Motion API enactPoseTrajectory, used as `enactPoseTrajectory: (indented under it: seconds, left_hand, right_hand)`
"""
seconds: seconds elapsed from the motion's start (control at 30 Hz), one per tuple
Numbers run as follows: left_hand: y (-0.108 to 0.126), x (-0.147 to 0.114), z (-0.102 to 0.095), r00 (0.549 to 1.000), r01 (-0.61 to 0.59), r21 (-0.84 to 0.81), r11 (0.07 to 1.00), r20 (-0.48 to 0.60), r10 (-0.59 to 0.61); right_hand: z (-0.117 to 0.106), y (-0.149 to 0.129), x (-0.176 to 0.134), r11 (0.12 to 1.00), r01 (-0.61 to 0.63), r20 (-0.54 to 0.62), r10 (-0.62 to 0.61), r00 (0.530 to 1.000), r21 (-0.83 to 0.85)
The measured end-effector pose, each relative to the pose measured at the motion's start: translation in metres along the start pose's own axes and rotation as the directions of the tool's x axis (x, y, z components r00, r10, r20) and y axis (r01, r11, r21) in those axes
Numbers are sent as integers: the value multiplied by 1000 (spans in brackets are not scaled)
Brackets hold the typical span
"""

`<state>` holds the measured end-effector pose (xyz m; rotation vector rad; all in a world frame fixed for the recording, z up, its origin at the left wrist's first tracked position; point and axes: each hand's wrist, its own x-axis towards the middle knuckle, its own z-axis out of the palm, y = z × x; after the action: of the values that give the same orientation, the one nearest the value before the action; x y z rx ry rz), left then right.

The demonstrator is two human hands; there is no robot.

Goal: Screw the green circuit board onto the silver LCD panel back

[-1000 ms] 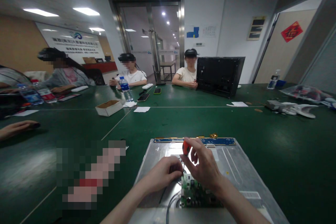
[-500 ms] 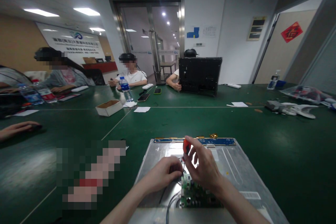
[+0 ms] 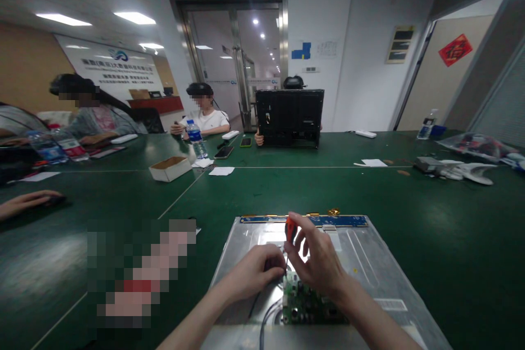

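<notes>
Clock dirs. are counted from the person's seat. At 12 o'clock, close, a metal panel (image 3: 369, 276) is lying flat on the green desk (image 3: 221, 197), w/ a green circuit board (image 3: 299, 306) sitting on it. The R hand (image 3: 322, 262) is clasping in its grip the orange-black handle of a screwdriver (image 3: 291, 228); this tool is standing nearly upright, its thin shaft pointing down to the board's corner at approx. 10 o'clock. The L hand (image 3: 256, 268) is bending its fingers together just beside the shaft; whether this grip is pinching the shaft or sth. small, I cannot tell, bc. the fingers are covering the place. Grey cables (image 3: 261, 328) are running at the board's 8 o'clock, and a blue strip (image 3: 262, 220) is lining the panel's 12 o'clock edge.

Farther at 12 o'clock, a black casing (image 3: 289, 119) is hiding most of another person (image 3: 259, 137). At 11 o'clock a small open box (image 3: 170, 172) is standing nr. a water bottle (image 3: 196, 139); at 10 o'clock a co-worker's hand (image 3: 35, 203) is resting on the desk. Grey-white parts (image 3: 455, 168) are lying at 1 o'clock.
</notes>
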<state>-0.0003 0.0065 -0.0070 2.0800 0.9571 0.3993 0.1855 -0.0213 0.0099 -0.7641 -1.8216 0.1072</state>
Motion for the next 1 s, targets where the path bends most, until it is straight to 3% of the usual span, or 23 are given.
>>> enactPoseTrajectory:
  seconds: [1.0]
  left_hand:
    - [4,-1,-1,1000,0,-1,1000,11,0]
  right_hand:
    - [1,0,-1,999,19,9,-19,1000,-40]
